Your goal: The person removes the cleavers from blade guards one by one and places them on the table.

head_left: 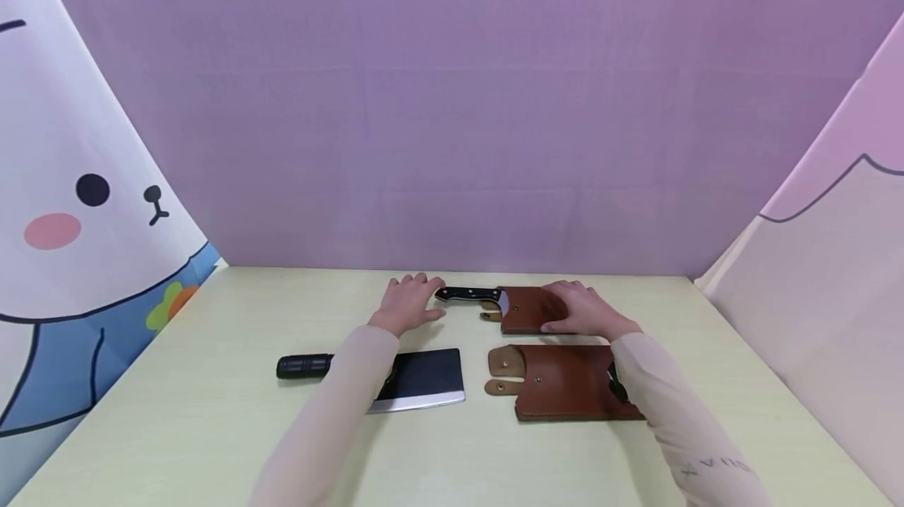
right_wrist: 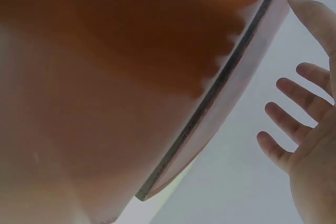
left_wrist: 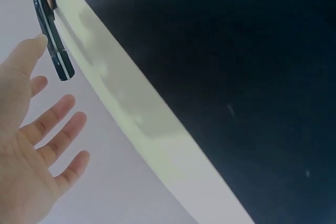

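Note:
Near the back of the table lies a knife with a black riveted handle [head_left: 469,294]. Its blade end is in a brown leather sheath [head_left: 523,312]. My left hand [head_left: 407,304] is at the handle's butt end, thumb and fingers spread apart, not wrapped round it. The left wrist view shows the thumb beside the handle [left_wrist: 50,40]. My right hand [head_left: 585,311] lies over the sheath's right end with loosely spread fingers, hiding that part. Closer to me, a cleaver [head_left: 431,373] lies under my left forearm, partly hidden.
A larger brown leather sheath [head_left: 565,381] with open snap straps [head_left: 503,387] lies in front, its right end under my right forearm. A purple cloth [head_left: 452,114] stands behind the table [head_left: 212,413]. Printed cloths [head_left: 134,271] flank both sides.

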Demonstrator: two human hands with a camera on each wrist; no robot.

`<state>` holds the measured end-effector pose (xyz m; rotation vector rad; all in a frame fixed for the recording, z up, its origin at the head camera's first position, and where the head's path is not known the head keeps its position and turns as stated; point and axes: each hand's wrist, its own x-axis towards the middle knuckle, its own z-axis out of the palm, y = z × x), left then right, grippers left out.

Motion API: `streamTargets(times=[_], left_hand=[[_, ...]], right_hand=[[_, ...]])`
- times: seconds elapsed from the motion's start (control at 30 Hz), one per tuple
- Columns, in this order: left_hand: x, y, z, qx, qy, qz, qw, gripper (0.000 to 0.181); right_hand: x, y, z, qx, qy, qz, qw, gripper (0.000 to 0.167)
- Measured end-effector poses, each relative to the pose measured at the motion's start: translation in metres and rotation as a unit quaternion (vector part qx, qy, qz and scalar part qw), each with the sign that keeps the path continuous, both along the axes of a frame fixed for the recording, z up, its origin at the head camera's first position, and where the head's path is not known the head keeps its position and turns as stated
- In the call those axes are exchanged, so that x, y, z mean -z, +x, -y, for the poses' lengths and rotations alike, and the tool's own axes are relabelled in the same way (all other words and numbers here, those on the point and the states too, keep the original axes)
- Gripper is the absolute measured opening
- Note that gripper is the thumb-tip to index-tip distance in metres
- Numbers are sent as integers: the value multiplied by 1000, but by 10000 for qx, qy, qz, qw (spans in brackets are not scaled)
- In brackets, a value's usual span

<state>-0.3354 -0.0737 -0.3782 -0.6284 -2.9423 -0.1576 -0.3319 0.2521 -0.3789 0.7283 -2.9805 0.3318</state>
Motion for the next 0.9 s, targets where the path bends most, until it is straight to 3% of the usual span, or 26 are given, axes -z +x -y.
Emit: streamTargets(times=[0.53,0.9], left_hand=[[9,-7,-12,-269,-3,224,9994,56],[9,-8,-22,-301,2,367,9989,55]], right_hand=[[8,-5,2,149,-110,547,9983,74],[10,-6,1,232,-96,637,9977,76]])
